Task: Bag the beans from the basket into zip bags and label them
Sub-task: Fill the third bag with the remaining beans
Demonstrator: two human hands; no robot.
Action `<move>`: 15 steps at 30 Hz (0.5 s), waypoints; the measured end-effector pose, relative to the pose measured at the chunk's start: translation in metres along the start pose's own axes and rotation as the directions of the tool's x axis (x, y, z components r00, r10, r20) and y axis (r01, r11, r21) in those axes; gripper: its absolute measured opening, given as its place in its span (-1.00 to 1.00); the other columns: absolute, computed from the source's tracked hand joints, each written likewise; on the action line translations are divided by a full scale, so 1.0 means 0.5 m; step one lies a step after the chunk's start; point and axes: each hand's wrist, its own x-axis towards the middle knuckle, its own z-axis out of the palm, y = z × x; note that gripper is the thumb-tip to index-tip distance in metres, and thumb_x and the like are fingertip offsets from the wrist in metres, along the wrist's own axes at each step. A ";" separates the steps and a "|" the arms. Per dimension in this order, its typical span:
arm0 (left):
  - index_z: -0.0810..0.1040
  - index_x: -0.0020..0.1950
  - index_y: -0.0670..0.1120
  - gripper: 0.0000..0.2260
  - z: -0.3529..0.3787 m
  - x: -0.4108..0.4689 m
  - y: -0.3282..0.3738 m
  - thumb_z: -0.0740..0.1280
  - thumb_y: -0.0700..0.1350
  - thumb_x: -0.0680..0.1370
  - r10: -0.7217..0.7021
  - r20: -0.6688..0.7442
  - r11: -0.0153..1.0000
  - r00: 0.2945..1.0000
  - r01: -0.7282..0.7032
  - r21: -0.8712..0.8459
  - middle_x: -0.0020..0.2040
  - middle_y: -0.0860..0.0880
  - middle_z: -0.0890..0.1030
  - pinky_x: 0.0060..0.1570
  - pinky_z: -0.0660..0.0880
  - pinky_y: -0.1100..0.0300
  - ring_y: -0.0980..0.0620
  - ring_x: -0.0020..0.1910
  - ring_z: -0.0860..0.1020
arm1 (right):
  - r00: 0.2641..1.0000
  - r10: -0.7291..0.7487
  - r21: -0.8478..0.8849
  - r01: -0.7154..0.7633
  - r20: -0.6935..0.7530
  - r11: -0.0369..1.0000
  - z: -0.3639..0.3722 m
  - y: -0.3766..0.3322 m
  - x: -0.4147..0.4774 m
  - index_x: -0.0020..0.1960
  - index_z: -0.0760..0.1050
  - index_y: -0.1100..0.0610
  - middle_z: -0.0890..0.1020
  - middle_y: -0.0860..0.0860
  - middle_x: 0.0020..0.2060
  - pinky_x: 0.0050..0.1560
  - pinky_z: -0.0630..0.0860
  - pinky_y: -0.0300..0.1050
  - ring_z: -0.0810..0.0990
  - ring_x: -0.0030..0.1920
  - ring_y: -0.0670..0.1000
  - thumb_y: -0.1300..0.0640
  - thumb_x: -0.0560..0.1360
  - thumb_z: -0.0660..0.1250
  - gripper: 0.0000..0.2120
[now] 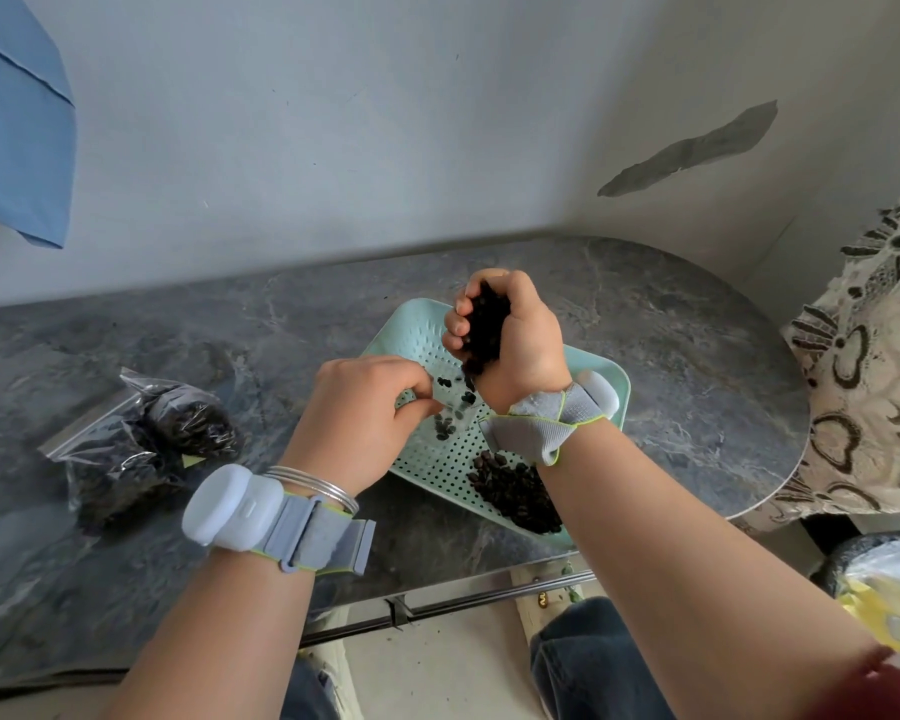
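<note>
Beans (484, 324) clamped in the curled right hand (520, 340) above the green basket (437, 462), left hand (365, 407) pinching a clear bag (450, 407) between fingertips, filled bags (141, 444) nearby

Beans in a fist over the basket

The right hand (510, 330) grips a fistful of dark beans (484, 324) above the mint basket (593, 376). A few beans drop beside the left hand (370, 407), whose curled fingers pinch what seems a clear bag (450, 413). A pile (515, 491) lies in the basket's near corner. Filled bags (146, 439) rest at the left of the grey table (671, 330).
</note>
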 end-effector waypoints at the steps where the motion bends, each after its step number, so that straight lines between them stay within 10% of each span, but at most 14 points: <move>1: 0.63 -0.22 -0.05 -0.92 0.000 0.000 0.000 0.44 -0.06 0.41 0.000 -0.002 1.000 1.000 0.000 -0.003 -0.15 0.06 0.67 0.04 0.48 -0.07 0.01 -0.15 0.61 | 1.000 -0.003 0.006 0.003 0.011 1.000 0.000 0.001 -0.001 -0.34 0.30 0.19 0.34 0.05 -0.49 -0.44 0.23 -0.19 0.30 -0.52 0.00 0.24 0.48 0.03 -0.76; 15: 0.64 -0.20 -0.06 -0.92 0.003 0.001 0.000 0.44 -0.06 0.41 -0.012 -0.044 1.000 0.999 0.011 -0.020 -0.16 0.02 0.66 0.00 0.48 -0.13 -0.03 -0.15 0.59 | 0.982 -0.141 -0.154 0.159 0.126 0.975 -0.006 0.013 -0.005 -0.37 0.36 0.18 0.44 0.06 -0.49 -0.44 0.34 -0.18 0.41 -0.49 0.03 0.24 0.42 0.16 -0.81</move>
